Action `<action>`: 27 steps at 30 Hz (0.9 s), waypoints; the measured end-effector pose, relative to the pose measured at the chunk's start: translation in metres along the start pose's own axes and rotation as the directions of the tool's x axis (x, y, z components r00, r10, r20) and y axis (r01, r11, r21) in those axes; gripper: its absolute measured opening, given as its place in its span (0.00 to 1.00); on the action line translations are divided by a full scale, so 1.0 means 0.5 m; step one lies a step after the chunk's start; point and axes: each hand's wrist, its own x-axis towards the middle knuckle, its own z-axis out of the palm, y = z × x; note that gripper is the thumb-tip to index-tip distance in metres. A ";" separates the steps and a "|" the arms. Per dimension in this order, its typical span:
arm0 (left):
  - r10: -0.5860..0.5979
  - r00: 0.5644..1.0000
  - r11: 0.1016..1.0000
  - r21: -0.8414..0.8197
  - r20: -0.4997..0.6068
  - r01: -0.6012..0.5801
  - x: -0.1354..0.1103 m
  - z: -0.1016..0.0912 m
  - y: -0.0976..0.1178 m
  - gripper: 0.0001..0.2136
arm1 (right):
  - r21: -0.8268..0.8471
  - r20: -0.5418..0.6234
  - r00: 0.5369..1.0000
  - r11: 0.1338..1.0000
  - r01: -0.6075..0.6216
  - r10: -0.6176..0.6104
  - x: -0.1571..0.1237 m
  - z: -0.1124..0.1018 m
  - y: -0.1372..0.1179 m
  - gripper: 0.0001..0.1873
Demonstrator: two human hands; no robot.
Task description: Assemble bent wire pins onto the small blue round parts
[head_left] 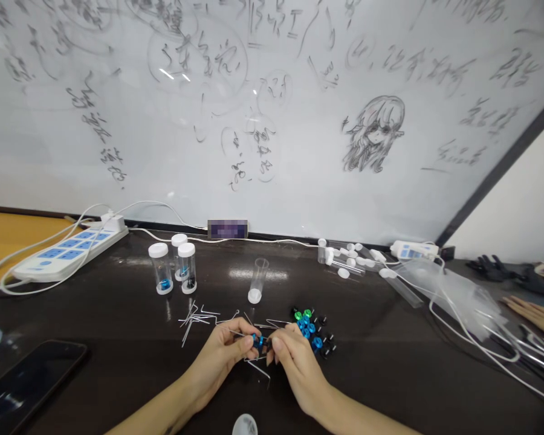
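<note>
My left hand (217, 356) is closed in a pinch on a small blue-and-black knob-like part (258, 341). Thumb and fingers of my right hand (299, 362) are pressed together at its dark end, partly hiding it. Just right of my hands lies a cluster of similar blue, green and black parts (305, 327), some with short metal shafts. Several thin bent metal rods like hex keys (194, 316) are scattered to the left and beneath my fingers. Beyond the hands, an open clear tube (259, 277) stands on a white base.
Three white-capped tubes (162, 269) with small parts inside stand at left. A power strip (72, 249) and a phone (29, 383) lie farther left. White caps, empty tubes, plastic bags (453, 290) and cables fill the right. Another person's hand (535, 317) rests at far right.
</note>
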 end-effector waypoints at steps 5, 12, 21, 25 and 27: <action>0.010 1.000 1.000 -0.020 -0.014 -0.010 0.001 0.000 0.001 0.04 | 0.023 -0.019 0.999 0.999 -0.035 0.036 -0.005 -0.003 -0.001 0.19; 0.023 1.000 0.999 -0.023 -0.017 -0.024 0.004 0.003 0.005 0.03 | 0.069 -0.050 0.998 0.997 -0.022 0.025 -0.007 -0.007 -0.003 0.18; 0.022 1.000 0.999 -0.047 -0.023 -0.023 0.001 0.003 0.006 0.03 | 0.081 -0.072 0.996 0.996 -0.043 0.049 -0.009 -0.006 -0.003 0.17; 0.022 0.999 0.998 -0.050 -0.027 -0.024 0.001 0.004 0.007 0.03 | 0.064 -0.052 0.998 0.997 -0.032 0.035 -0.008 -0.007 -0.004 0.18; 0.021 0.999 0.999 -0.047 -0.031 -0.023 0.001 0.004 0.008 0.04 | 0.053 -0.052 0.998 0.998 -0.029 0.032 -0.008 -0.007 -0.004 0.19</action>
